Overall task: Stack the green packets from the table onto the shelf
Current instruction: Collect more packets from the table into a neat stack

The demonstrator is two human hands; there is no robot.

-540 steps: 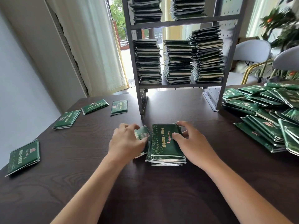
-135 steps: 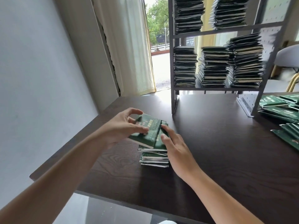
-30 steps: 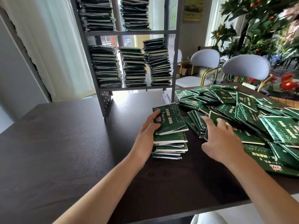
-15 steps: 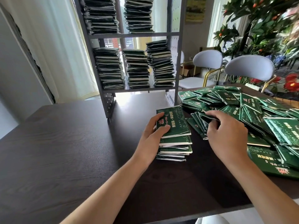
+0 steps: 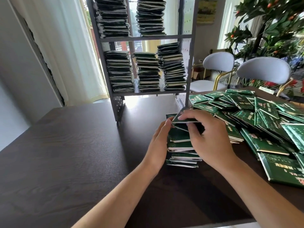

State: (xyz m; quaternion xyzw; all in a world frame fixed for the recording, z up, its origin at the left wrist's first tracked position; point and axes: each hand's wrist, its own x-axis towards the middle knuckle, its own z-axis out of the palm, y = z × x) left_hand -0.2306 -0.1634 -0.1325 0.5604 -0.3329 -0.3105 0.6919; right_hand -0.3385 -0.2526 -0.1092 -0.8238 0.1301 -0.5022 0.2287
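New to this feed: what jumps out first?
The loose heap of flat green foil packets sprawled over the right side of the dark wood table. Behind it, the grey metal shelf holds tall packet columns on two levels. At centre, the right hand pinches a packet over a small stack steadied by the left hand.

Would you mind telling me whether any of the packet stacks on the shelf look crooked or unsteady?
Yes. On the lower shelf, the right-hand stack stands taller than its two neighbours and its packets jut out unevenly, so it looks wobbly. The left stack and middle stack look straighter.
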